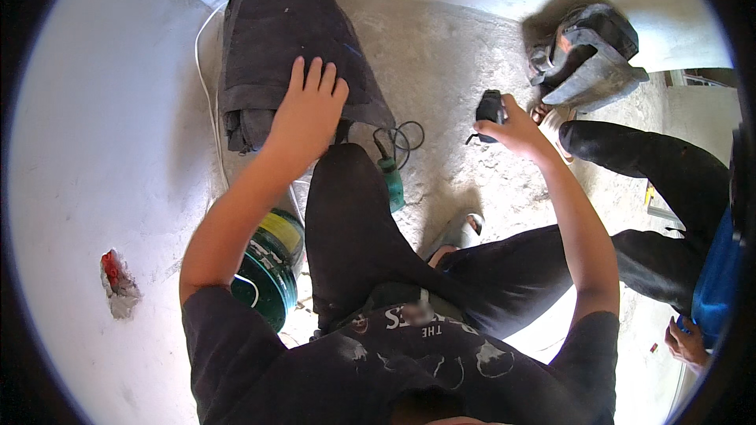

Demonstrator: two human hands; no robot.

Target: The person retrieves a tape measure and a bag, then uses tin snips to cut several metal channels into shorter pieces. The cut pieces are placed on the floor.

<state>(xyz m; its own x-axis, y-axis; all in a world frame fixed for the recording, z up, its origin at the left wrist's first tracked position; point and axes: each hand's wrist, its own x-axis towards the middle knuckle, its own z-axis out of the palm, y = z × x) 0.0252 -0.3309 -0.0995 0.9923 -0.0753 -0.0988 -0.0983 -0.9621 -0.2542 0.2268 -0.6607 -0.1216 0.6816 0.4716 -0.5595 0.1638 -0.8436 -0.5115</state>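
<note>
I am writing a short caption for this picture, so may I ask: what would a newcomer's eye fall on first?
Probably the bulky, dark fabric bundle at upper left of centre, with the left hand spread over it. Next come the small, rounded black object in the right hand, right of centre, and the ragged, red-and-grey hole in the pale wall at far left.

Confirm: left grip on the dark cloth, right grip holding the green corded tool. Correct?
Not the right grip: it holds what looks like a black tape measure. The green corded tool is on the floor, as the head view shows. The left grip is indeed on the dark cloth.
</note>
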